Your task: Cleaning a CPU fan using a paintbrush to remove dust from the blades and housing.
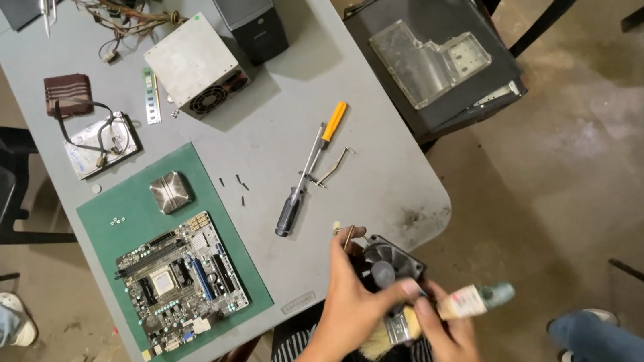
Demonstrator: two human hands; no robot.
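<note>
My left hand grips a black cooling fan just off the table's near corner, fingers wrapped around its frame. My right hand holds a paintbrush with a pale handle and straw-coloured bristles; the bristles sit below the fan, against my left hand. Both hands hover over my lap, in front of the grey table.
On the table lie a motherboard on a green mat, a metal heatsink, two screwdrivers, a power supply, a hard drive and a memory stick. An open computer case stands beyond. Other people's legs are at right and lower left.
</note>
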